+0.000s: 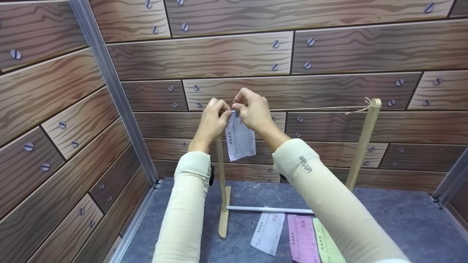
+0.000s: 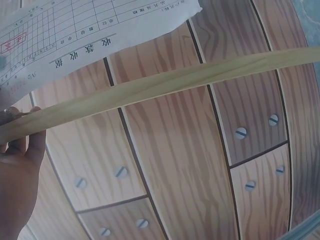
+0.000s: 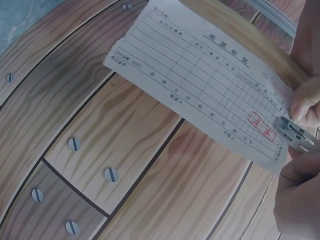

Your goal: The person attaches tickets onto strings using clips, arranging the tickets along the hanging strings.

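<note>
L hand (image 1: 212,122) pinching top-L corner of white slip (image 1: 241,138); R hand (image 1: 256,111) pinching metal clip (image 3: 296,134) at slip's top edge. Slip upright at L end of string (image 1: 321,108), nr top of L post (image 1: 221,164). Below, on tabletop (image 1: 175,219), L to R: 2nd white slip (image 1: 268,232), pink slip (image 1: 302,237), green slip (image 1: 324,239), all well in from L edge.

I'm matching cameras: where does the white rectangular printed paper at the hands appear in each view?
Head: the white rectangular printed paper is near the centre.
Left wrist: the paper, upper left, partly cut off.
Right wrist: the paper, upper centre, slanting down rightward.
Shared landmark: the pale straight wooden post beside it.
</note>
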The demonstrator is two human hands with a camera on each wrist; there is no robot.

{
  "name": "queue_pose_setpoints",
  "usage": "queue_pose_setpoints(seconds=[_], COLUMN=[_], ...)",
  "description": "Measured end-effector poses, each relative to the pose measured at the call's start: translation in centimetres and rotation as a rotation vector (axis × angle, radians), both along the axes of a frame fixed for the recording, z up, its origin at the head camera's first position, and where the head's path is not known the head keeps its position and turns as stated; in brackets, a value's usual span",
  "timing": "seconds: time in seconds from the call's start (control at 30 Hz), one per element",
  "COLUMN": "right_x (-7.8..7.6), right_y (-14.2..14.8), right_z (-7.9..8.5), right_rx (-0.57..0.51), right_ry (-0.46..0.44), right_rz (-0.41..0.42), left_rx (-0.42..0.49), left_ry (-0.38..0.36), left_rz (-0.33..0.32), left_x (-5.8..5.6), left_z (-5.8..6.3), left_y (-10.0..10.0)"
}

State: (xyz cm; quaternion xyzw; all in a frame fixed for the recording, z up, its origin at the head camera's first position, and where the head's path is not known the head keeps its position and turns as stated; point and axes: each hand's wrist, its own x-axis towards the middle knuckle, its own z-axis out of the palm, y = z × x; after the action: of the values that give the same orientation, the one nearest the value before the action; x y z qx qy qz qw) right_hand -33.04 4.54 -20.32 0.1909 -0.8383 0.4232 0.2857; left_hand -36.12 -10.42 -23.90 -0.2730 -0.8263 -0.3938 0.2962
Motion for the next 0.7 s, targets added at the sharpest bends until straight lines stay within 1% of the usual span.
queue_pose_setpoints(seconds=[0.07, 0.13, 0.3, 0.37, 0.43, 0.5, 0.7], right_x=[0.1, 0.2, 0.4, 0.5, 0.7, 1.1, 2.8], right_y=[0.1, 0.2, 0.7, 1.0, 1.5, 2.2, 5.3], right_z=[-0.1, -0.2, 0.1, 0.2, 0.2, 0.2, 0.1], right_rx=[0.026, 0.023, -0.07, -0.102, -0.116, -0.134, -0.185], right_ry=[-0.03, -0.095, -0.312, -0.364, -0.377, -0.368, -0.277], right_rz=[-0.019, -0.012, 0.088, 0.119, 0.13, 0.14, 0.169], left_rx=[0.002, 0.0, 0.005, 0.007, 0.005, 0.002, 0.014], left_ry=[0.004, 0.006, -0.004, -0.01, -0.016, -0.015, -0.042], left_rz=[-0.005, -0.009, -0.008, -0.004, 0.001, 0.006, 0.01], left_x=[0.0, 0.0, 0.0, 0.0, 0.0, 0.0, 0.0], left_z=[0.0, -0.1, 0.0, -0.1, -0.1, -0.1, 0.1], left_y=[0.0, 0.1, 0.0, -0.1, -0.1, -0.1, 0.1])
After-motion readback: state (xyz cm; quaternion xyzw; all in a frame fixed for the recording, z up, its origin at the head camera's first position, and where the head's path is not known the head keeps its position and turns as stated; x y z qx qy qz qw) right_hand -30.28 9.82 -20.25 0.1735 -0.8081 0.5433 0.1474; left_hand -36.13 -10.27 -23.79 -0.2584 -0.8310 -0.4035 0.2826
